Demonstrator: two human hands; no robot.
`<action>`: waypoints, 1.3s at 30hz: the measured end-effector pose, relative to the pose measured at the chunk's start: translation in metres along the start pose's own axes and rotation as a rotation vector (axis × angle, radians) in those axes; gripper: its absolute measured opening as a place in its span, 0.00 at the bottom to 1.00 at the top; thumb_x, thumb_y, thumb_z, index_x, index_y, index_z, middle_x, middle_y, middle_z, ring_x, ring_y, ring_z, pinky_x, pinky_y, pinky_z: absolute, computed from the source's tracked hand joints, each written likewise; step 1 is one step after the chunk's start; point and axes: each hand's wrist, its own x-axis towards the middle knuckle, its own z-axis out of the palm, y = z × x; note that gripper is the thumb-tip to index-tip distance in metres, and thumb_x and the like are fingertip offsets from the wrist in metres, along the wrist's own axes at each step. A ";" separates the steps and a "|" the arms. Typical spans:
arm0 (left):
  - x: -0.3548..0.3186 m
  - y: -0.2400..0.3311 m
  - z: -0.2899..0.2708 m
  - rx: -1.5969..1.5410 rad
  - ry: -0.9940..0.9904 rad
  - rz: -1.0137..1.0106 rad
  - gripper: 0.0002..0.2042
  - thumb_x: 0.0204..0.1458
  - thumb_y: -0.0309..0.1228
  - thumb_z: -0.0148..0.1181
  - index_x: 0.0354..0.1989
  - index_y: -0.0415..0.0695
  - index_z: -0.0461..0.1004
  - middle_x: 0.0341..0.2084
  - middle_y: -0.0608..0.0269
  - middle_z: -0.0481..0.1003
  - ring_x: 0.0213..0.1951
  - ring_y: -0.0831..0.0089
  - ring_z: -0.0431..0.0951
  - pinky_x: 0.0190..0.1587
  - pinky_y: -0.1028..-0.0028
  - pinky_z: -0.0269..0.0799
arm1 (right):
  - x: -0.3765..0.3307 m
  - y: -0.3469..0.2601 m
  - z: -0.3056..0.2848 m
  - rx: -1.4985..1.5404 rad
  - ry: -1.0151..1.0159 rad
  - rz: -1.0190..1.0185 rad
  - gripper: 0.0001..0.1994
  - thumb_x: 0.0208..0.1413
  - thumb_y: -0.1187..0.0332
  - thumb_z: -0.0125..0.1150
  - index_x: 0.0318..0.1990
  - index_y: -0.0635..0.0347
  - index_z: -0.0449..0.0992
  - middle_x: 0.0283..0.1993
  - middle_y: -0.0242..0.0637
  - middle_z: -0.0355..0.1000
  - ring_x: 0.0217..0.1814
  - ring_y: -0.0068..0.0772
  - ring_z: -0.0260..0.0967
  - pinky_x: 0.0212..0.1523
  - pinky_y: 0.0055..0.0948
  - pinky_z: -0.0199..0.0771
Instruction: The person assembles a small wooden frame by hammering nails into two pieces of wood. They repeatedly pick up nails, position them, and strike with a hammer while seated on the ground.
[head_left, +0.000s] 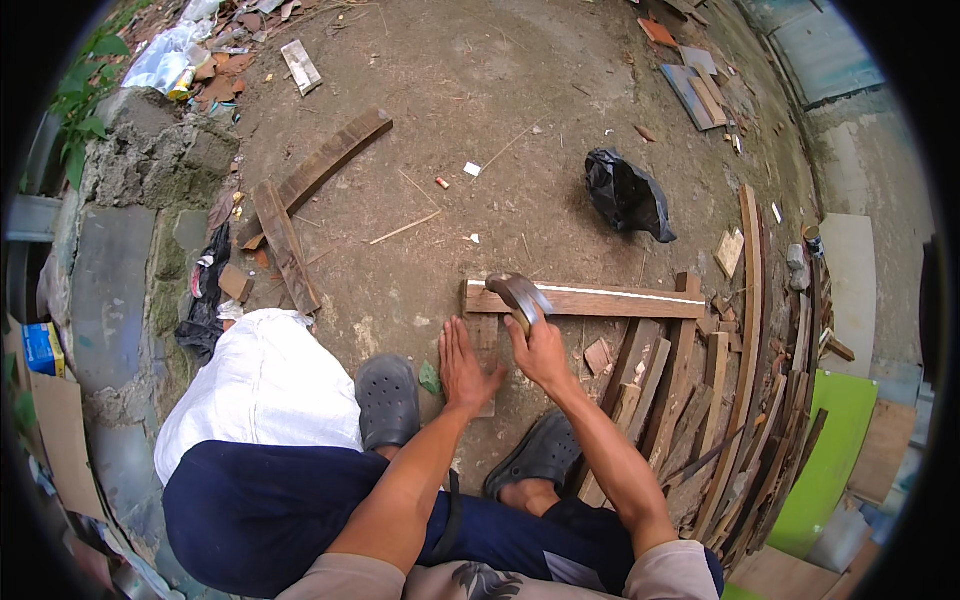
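A person's right hand (543, 350) is clamped on a hammer (518, 292) above the near-left end of a reddish-brown beam (600, 302) in a littered yard, the fist concealing much of the handle; whether the head touches the wood cannot be told. The left hand (466, 372), fingers straight and close together, thumb spread, grips nothing and lies palm down over a short board (487, 335), hiding its middle. The board's far end meets the beam, but the joint is obscured by hand and hammer. Counted here are one hammer, one beam, one short board and two dark clogs (388, 402), the right one partly covered by the forearm. The beam lies on the ground ahead of the feet, its long axis running left to right, a white stripe along it, its right end across a darker timber (672, 390). The short board points away from the wearer, roughly square to the beam. Two loose planks (340, 160) overlap at upper left; the pieces in the woodpile (745, 440) at right overlap too much to count.
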 end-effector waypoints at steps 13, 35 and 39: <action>-0.001 0.007 0.000 0.019 -0.047 -0.049 0.58 0.41 0.38 0.75 0.74 0.29 0.39 0.75 0.37 0.45 0.77 0.48 0.41 0.78 0.56 0.35 | -0.006 0.025 0.005 -0.138 -0.062 0.038 0.17 0.64 0.60 0.57 0.48 0.68 0.74 0.26 0.58 0.74 0.26 0.63 0.73 0.30 0.50 0.75; -0.005 0.001 0.002 0.030 -0.004 -0.008 0.59 0.39 0.38 0.77 0.74 0.29 0.39 0.73 0.36 0.47 0.76 0.45 0.44 0.77 0.54 0.37 | 0.018 -0.030 -0.011 -0.207 -0.218 0.164 0.19 0.67 0.58 0.55 0.54 0.66 0.68 0.27 0.63 0.75 0.31 0.68 0.76 0.33 0.53 0.75; -0.001 -0.003 -0.001 0.057 -0.022 -0.012 0.61 0.38 0.40 0.78 0.73 0.29 0.39 0.74 0.36 0.46 0.76 0.46 0.43 0.78 0.55 0.36 | 0.017 -0.063 -0.033 -0.151 -0.122 0.083 0.20 0.66 0.58 0.55 0.53 0.68 0.68 0.27 0.62 0.75 0.31 0.69 0.75 0.33 0.55 0.73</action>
